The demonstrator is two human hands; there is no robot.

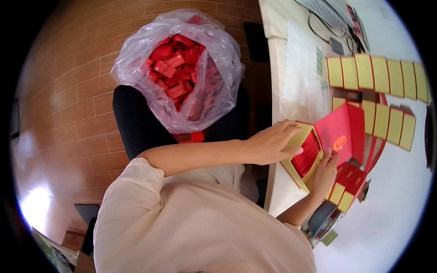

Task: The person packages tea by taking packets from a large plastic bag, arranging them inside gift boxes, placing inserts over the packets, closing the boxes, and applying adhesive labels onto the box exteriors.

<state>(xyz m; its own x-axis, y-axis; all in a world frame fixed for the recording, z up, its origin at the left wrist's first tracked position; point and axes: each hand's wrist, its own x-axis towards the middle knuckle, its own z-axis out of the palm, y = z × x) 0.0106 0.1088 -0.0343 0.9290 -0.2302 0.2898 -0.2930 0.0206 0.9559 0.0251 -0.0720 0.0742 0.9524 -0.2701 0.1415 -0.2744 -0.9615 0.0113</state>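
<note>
A gift box [298,135] with yellow walls stands with its red lid [342,132] raised; a round orange emblem marks the lid's inside. Red packets [306,155] fill the box. My left hand [273,142] lies over its left wall, fingers stretched out and thumb apart, reaching over the contents. On the opposite side, my right hand [324,174] grips the box's wall close to the lid hinge, fingers curled over the edge. Part of that grip is hidden.
A clear plastic bag [218,45] full of small red packets [166,67] sits at my knees. Rows of yellow-and-red boxes [364,73] line the table [296,98]. More boxes [343,184] and a grey tape-like roll [322,217] lie beside my right arm. A laptop [321,11] and cables are at the far end.
</note>
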